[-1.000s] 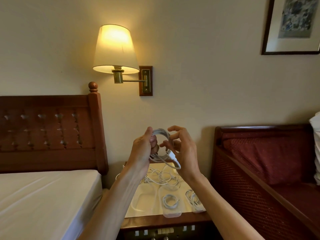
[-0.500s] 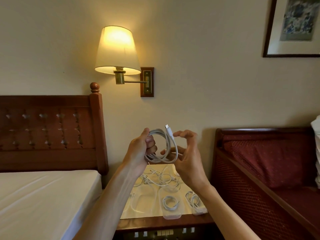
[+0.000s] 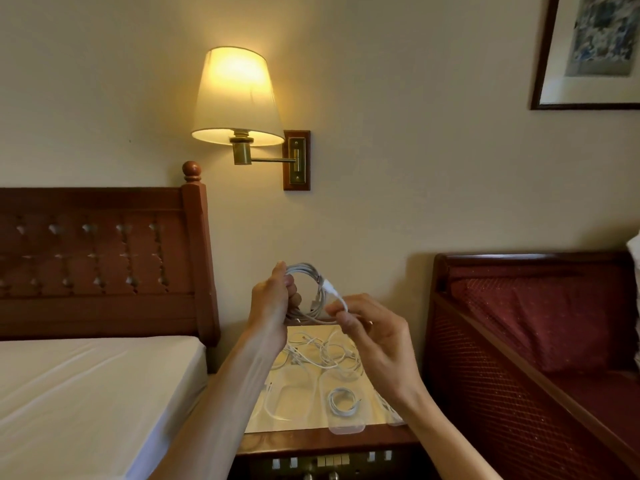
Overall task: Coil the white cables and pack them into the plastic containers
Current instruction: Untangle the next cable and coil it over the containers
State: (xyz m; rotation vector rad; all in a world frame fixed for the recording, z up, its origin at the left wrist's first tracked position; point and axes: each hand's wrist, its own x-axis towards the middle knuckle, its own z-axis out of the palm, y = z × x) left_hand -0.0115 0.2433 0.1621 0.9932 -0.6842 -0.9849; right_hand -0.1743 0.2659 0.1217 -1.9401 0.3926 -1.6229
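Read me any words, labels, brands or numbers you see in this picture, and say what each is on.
None can be read.
Switch panel on the nightstand front: pale buttons, any marks too small to read.
Framed picture: blurred print, no legible writing.
Cable coil in the left hand and right hand: no visible marking.

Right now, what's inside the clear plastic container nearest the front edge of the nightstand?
One small coiled white cable lies inside the clear container. A neighbouring container on the right is mostly covered by the right forearm, so its contents can't be seen.
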